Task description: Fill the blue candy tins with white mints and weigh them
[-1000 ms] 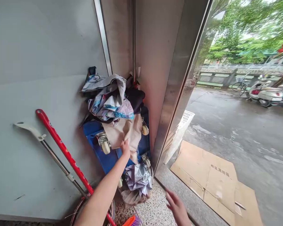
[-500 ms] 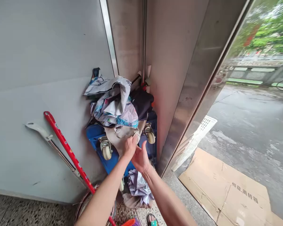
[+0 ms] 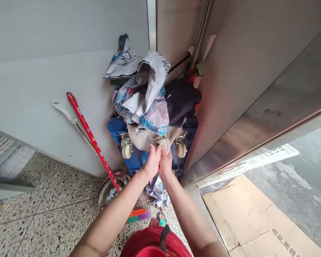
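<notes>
My left hand [image 3: 151, 162] and my right hand [image 3: 166, 160] are side by side, touching, both closed on the edge of a beige cloth [image 3: 141, 138]. The cloth hangs over a blue wheeled dolly [image 3: 135, 165] that stands on end, its pale casters facing me. On top of the cloth lies a crumpled heap of white, blue and pink printed fabric [image 3: 155, 112] with a zip. A dark cloth [image 3: 183, 98] hangs beside it on the right. Crumpled lilac-silver fabric [image 3: 158, 192] lies below my hands, partly hidden by my right wrist.
Left of the dolly, a red-handled broom [image 3: 92, 139] and a white-and-metal handle [image 3: 66, 112] lean against the grey panel. A round bucket [image 3: 107, 194] stands at their foot. Beyond the metal door frame [image 3: 238, 123] are flattened cardboard [image 3: 246, 214] and a white plastic crate [image 3: 278, 155].
My right hand, open with its thumb raised before, has closed on the beige cloth beside my left. The view has turned down, bringing my red clothing into sight.
</notes>
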`<state>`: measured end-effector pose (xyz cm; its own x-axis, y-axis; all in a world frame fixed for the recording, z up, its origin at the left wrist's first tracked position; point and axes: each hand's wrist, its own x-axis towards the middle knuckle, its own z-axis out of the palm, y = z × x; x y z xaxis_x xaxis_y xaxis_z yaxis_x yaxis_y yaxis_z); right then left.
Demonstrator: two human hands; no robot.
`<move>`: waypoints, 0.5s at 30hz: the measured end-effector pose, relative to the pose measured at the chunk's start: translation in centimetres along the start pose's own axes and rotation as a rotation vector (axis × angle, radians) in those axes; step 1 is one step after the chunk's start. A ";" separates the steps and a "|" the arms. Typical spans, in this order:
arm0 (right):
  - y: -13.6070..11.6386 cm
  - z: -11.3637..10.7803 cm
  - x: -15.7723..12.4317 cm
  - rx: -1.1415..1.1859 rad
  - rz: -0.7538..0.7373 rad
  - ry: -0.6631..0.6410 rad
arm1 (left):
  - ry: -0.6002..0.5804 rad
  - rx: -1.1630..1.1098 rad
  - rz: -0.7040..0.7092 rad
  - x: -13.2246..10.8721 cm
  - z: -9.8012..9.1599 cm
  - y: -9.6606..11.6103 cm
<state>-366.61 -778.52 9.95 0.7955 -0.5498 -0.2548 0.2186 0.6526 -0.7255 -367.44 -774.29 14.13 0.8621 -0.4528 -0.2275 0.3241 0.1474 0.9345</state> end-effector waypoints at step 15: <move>-2.6 -1.9 1.9 0.107 0.376 -0.249 | 0.269 0.812 0.484 1.0 -3.0 -1.4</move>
<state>-366.72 -782.32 10.13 0.9395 -0.1312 -0.3165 -0.0641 0.8403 -0.5384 -365.89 -772.31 11.80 0.9240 -0.2722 0.2686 -0.3666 -0.4308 0.8246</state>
